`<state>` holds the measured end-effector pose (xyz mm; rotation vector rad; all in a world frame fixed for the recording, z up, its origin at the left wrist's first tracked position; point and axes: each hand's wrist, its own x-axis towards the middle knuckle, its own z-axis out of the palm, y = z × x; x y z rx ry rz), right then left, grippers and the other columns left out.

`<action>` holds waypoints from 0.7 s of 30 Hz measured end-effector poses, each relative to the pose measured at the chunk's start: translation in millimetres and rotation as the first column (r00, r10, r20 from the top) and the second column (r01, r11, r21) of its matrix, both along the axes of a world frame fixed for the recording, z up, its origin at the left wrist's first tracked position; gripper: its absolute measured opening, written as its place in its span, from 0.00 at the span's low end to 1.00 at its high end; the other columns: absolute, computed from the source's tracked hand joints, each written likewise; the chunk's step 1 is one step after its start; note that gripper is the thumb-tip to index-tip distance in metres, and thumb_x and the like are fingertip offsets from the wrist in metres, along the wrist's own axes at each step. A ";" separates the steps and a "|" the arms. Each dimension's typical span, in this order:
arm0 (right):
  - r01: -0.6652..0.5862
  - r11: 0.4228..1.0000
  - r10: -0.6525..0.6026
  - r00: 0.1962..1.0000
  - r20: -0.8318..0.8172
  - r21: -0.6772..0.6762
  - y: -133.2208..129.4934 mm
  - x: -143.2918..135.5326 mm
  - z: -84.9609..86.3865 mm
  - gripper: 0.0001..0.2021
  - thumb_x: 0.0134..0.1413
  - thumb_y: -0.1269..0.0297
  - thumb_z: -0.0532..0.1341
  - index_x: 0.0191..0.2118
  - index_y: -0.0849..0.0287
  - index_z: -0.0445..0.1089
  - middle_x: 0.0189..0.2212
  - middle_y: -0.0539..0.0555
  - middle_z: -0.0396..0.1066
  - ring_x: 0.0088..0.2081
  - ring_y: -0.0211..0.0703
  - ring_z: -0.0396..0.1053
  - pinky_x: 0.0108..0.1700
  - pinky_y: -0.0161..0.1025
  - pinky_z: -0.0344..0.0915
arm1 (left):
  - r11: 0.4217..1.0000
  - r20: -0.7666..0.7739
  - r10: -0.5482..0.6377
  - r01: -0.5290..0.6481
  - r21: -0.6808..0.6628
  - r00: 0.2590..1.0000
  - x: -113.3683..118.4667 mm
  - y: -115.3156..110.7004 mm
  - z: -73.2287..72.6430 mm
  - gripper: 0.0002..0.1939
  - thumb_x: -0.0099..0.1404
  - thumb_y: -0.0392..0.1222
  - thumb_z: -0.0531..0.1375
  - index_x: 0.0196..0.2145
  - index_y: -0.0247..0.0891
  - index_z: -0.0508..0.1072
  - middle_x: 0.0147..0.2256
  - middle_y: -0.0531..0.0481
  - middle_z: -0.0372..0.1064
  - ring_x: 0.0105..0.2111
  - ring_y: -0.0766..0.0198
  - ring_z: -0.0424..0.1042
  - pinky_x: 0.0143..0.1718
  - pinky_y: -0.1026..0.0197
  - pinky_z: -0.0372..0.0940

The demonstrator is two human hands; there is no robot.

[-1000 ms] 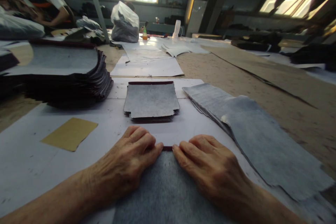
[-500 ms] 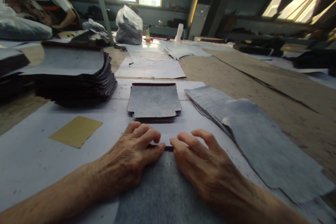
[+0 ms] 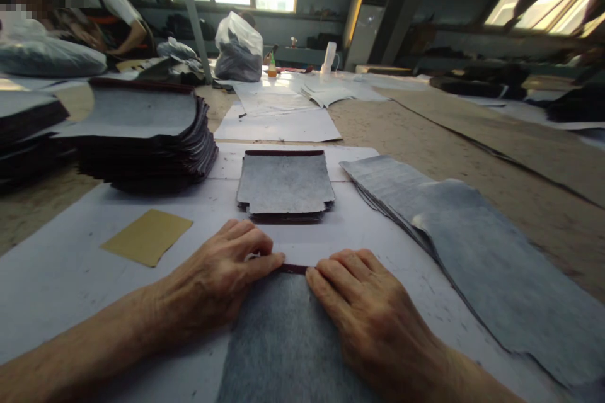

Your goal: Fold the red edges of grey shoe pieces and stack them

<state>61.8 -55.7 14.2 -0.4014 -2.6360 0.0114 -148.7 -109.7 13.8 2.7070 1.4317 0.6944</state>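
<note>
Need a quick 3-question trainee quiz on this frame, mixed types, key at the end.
1. True or false: both hands press on the far edge of the grey sheet nearest the camera.
2. What lies on the white paper to the left of the left hand?
A. a yellow card
B. a pair of scissors
C. a tape roll
3. Fill in: straight beyond the right hand sits a small ____ of grey pieces.

Key
1. True.
2. A, the yellow card.
3. Stack.
</note>
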 end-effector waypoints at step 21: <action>-0.041 0.999 0.041 0.999 -0.025 0.001 -2.1 -31.1 3.1 0.19 0.58 0.78 0.41 0.33 0.69 0.69 0.28 0.59 0.64 0.30 0.46 0.59 0.31 0.44 0.61 | 0.997 -0.051 -0.080 0.080 0.013 0.996 -1.4 -5.3 -2.4 0.13 0.65 0.30 0.43 0.38 0.30 0.66 0.31 0.45 0.62 0.32 0.61 0.57 0.37 0.52 0.55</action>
